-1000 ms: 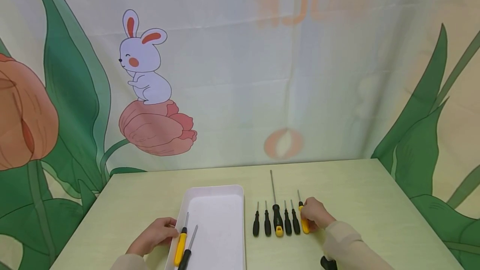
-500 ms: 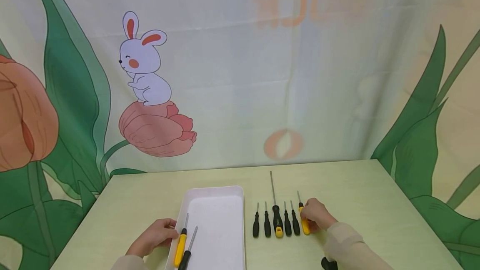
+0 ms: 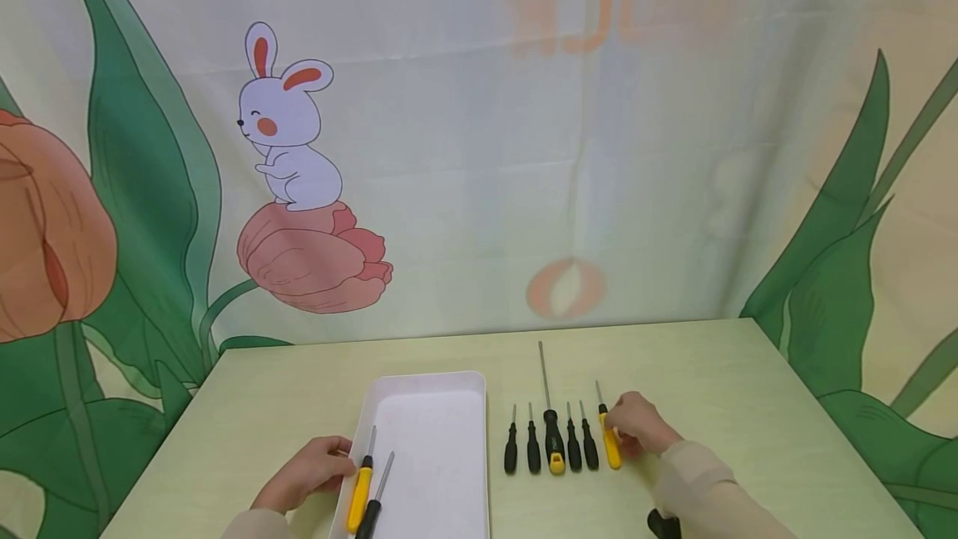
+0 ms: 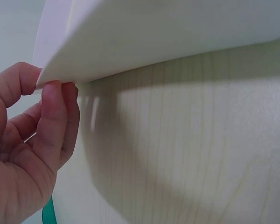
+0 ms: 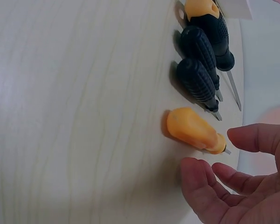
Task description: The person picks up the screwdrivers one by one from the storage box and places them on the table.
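My left hand (image 3: 310,468) pinches the left rim of a white tray (image 3: 467,439) between thumb and fingers; the left wrist view shows the tray's outer wall (image 4: 168,32) above the fingertips. Inside the tray, along its left side, lie a yellow-handled screwdriver (image 3: 360,496) and a black-handled screwdriver (image 3: 369,518). My right hand (image 3: 642,424) is just right of another yellow-handled screwdriver (image 3: 611,447), which lies on the table. In the right wrist view, thumb and fingers are spread beside this screwdriver (image 5: 189,127), with a gap between them and its handle.
Left of that yellow screwdriver stands a row of several black-handled screwdrivers (image 3: 589,447), tips pointing away. A longer screwdriver with a black and yellow handle (image 3: 554,443) lies among them. A printed curtain (image 3: 464,190) hangs behind the pale wooden table (image 3: 711,373).
My right hand has let go of the yellow screwdriver and shifted slightly right. The screwdriver has moved a touch right. My left hand and the tray have not moved.
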Demonstrator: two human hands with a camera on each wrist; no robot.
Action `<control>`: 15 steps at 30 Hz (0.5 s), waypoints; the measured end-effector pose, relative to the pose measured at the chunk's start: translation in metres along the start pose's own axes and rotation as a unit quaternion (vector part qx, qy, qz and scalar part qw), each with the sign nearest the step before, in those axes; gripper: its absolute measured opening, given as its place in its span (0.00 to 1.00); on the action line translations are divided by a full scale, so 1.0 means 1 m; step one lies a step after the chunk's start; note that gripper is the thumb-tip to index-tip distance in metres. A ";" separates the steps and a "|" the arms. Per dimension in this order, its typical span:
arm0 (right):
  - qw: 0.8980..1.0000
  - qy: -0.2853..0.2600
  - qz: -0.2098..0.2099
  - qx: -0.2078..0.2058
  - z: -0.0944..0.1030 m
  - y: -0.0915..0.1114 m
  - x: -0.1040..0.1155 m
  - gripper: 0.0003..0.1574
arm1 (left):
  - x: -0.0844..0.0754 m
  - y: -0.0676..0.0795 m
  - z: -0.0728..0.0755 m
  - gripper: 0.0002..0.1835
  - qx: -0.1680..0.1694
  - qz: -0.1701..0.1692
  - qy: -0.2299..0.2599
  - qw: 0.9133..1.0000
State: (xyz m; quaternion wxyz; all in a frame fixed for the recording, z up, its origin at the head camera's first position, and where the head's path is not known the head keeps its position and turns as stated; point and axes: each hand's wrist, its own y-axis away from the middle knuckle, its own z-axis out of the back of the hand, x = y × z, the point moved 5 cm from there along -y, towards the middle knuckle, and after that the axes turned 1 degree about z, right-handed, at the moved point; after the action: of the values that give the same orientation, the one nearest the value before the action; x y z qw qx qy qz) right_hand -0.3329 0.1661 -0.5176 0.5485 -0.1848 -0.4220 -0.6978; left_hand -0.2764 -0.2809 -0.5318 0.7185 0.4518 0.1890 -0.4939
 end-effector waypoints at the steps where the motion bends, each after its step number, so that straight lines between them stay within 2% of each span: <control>1: 1.000 -0.004 -0.003 0.001 0.001 0.000 0.000 0.13 | 0.000 0.000 0.000 0.20 0.000 0.001 0.001 1.000; 15: 0.999 -0.048 -0.009 -0.001 0.012 0.003 0.001 0.16 | -0.002 0.001 0.000 0.20 0.003 0.003 -0.001 1.000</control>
State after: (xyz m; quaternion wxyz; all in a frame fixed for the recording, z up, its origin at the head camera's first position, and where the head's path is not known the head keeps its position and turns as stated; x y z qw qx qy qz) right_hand -0.3333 0.1750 -0.5084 0.5212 -0.2149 -0.4483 -0.6937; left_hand -0.2760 -0.2797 -0.5299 0.7188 0.4542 0.1852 -0.4926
